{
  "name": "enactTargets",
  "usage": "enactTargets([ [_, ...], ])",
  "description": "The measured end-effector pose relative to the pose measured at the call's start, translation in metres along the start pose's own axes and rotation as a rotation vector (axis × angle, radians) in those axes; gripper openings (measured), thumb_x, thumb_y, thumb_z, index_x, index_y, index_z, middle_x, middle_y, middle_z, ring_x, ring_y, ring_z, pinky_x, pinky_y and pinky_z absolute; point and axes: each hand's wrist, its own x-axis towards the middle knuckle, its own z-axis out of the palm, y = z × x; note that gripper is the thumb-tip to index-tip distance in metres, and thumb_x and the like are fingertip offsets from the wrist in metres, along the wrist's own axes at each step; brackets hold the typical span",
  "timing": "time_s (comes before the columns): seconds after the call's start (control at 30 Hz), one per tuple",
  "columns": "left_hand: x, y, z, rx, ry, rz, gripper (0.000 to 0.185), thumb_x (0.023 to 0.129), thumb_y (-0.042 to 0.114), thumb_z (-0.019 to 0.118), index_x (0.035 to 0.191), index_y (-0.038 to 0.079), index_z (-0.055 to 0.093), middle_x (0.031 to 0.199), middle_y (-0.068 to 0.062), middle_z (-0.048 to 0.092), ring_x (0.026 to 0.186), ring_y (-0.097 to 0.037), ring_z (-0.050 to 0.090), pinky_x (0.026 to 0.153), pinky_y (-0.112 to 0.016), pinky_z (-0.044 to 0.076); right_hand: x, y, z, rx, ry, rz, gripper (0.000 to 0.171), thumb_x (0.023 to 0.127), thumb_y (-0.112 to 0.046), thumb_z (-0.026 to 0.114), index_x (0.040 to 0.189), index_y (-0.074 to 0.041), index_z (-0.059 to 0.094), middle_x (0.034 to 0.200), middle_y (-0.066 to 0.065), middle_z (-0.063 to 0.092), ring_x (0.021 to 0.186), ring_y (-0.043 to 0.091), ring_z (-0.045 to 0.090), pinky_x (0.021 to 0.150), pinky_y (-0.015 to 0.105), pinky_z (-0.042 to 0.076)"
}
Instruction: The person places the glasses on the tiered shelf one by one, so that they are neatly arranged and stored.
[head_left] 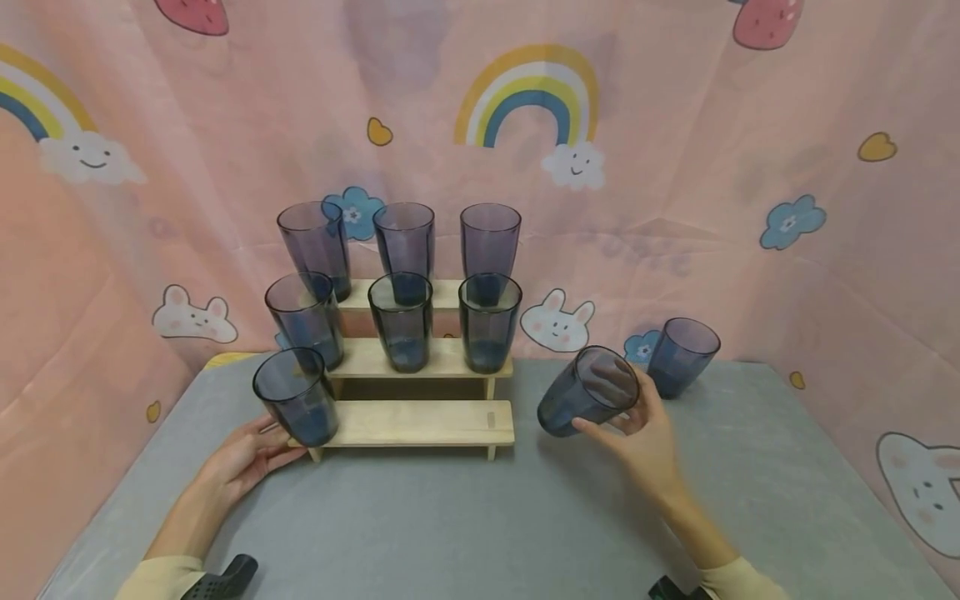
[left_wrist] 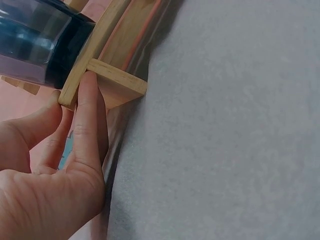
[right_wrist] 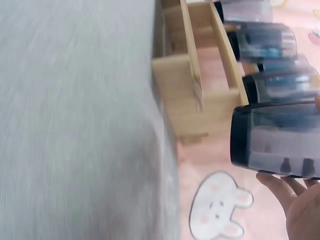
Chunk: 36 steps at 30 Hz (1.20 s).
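Observation:
A three-step wooden stand (head_left: 420, 421) holds dark blue-grey glasses: three on the top step, three on the middle one and one glass (head_left: 296, 400) at the left end of the bottom step. My right hand (head_left: 615, 417) grips another glass (head_left: 581, 396), tilted and held off the table just right of the stand; the right wrist view shows this glass (right_wrist: 275, 140) lying across my fingers (right_wrist: 295, 200). My left hand (head_left: 251, 454) lies on the table with straight fingers (left_wrist: 85, 115) touching the corner of the bottom step (left_wrist: 117, 82), under the bottom glass (left_wrist: 35, 45).
One more glass (head_left: 681, 357) stands tilted on the grey table (head_left: 450, 517) at the back right, behind my right hand. A pink cartoon-print curtain (head_left: 675, 167) closes in the back and both sides. The rest of the bottom step bears nothing.

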Motion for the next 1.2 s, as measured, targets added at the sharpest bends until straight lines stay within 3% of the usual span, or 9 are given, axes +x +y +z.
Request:
enactTargets([
  [0.3, -0.001, -0.002, 0.000, -0.002, 0.002, 0.002, 0.073, 0.101, -0.009, 0.038, 0.153, -0.001, -0.012, 0.104, 0.007, 0.068, 0.098, -0.010, 0.066, 0.089, -0.035, 0.057, -0.002, 0.001, 0.035, 0.107, -0.111, -0.122, 0.092, 0.069, 0.023, 0.075, 0.148, 0.001, 0.033, 0.134, 0.026, 0.049, 0.120, 0.018, 0.058, 0.087, 0.023, 0.056],
  [0.8, 0.000, -0.002, -0.001, -0.012, 0.014, -0.005, 0.074, 0.101, -0.009, 0.038, 0.153, 0.000, -0.013, 0.103, 0.007, 0.067, 0.097, -0.009, 0.066, 0.090, -0.035, 0.057, -0.008, 0.000, 0.106, 0.236, -0.150, -0.130, 0.090, 0.066, 0.019, 0.080, 0.143, 0.003, 0.035, 0.134, 0.022, 0.048, 0.122, 0.022, 0.053, 0.101, 0.032, 0.049],
  [1.03, 0.000, 0.000, 0.000, -0.009, 0.031, -0.010, 0.075, 0.100, -0.009, 0.040, 0.155, 0.001, -0.010, 0.103, 0.007, 0.068, 0.098, -0.011, 0.067, 0.090, -0.036, 0.056, -0.005, -0.008, 0.142, 0.215, -0.170, 0.000, 0.091, 0.067, 0.009, 0.085, 0.143, -0.006, 0.038, 0.135, 0.015, 0.053, 0.121, 0.029, 0.054, 0.094, 0.040, 0.054],
  [1.2, 0.000, 0.000, 0.001, 0.006, 0.042, -0.007, 0.075, 0.099, -0.010, 0.040, 0.155, 0.000, -0.009, 0.102, 0.007, 0.068, 0.097, -0.010, 0.067, 0.091, -0.036, 0.056, -0.001, -0.006, 0.162, 0.172, -0.171, 0.063, 0.091, 0.068, 0.003, 0.087, 0.144, -0.011, 0.039, 0.135, 0.011, 0.054, 0.121, 0.027, 0.056, 0.092, 0.036, 0.055],
])
